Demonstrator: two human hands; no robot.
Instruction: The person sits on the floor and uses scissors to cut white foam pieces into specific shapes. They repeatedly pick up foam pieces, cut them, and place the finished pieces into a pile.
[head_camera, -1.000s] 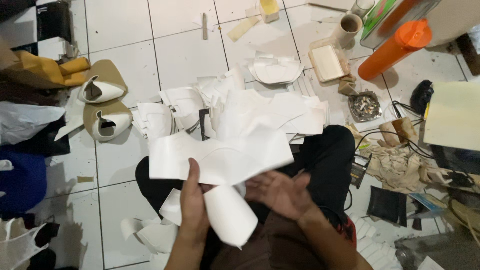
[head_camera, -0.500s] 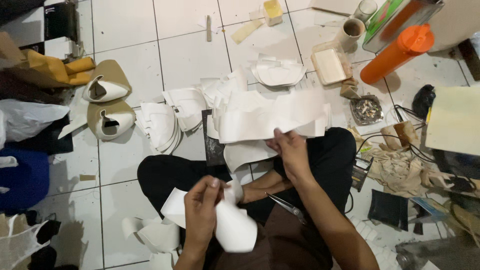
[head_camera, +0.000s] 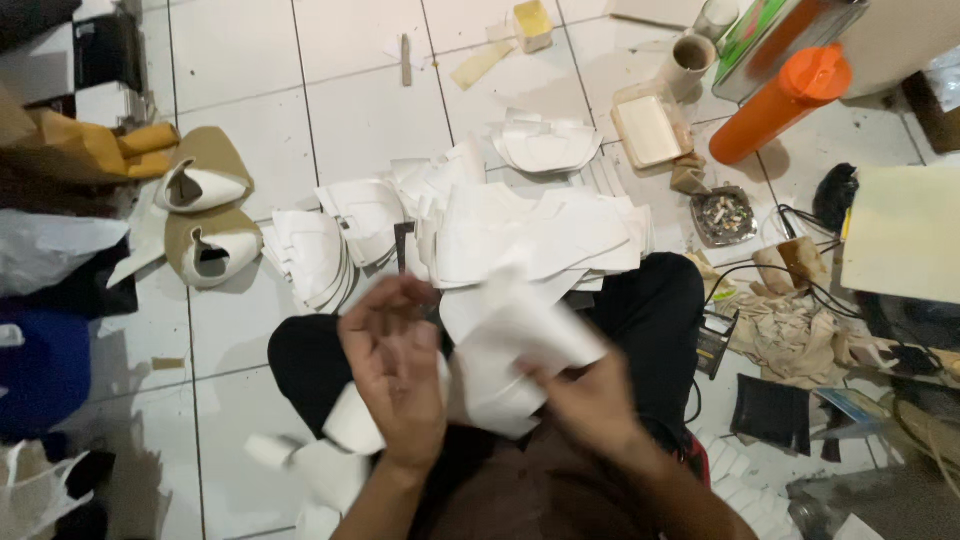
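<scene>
White tiled floor, person seated on it, dark-trousered legs crossed. Wide heap of white cut sheets spread just ahead of the knees; a smaller stack of the same white pieces to its left, another small stack beyond it.

Tall orange bottle lies tilted at upper right, a shallow tray beside it, a small ashtray nearer the right knee. Two tan-and-white shoe uppers sit well to the left.

Over the lap: one white sheet, curled and motion-blurred, held between both hands. Right hand is closed on its lower right edge, fingers under the sheet. Left hand is up against the sheet's left side, back toward the camera, fingers bent and loosely spread; cannot tell whether it actually pinches the sheet. More white pieces lie by the left thigh.
</scene>
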